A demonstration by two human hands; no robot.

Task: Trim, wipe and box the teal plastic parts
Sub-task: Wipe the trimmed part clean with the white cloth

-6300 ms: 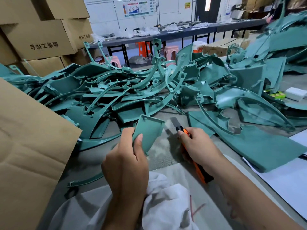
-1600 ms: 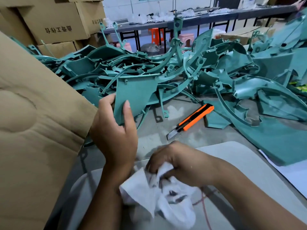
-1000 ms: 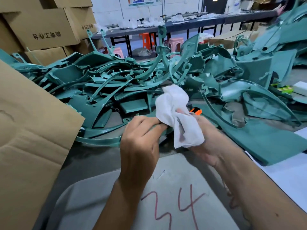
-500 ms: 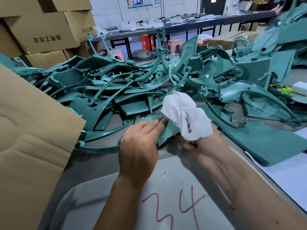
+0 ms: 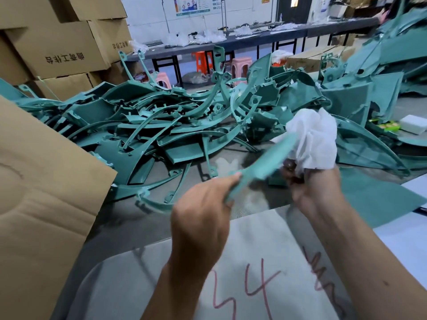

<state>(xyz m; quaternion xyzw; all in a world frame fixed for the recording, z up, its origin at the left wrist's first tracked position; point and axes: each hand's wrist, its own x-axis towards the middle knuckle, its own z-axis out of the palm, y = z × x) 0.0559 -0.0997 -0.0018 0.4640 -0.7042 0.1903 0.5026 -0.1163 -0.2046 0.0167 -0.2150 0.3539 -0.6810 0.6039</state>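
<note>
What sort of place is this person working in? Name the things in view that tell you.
Most likely a factory finishing or packing floor. A big heap of identical teal plastic parts covers the bench, stacked cardboard cartons stand behind it, and long worktables with plastic stools fill the back.

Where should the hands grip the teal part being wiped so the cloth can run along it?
Probably at the near, narrow end of the teal part, from the left, as the left hand does. The strip slants up-right, leaving its far end for the white cloth in the right hand.
</note>
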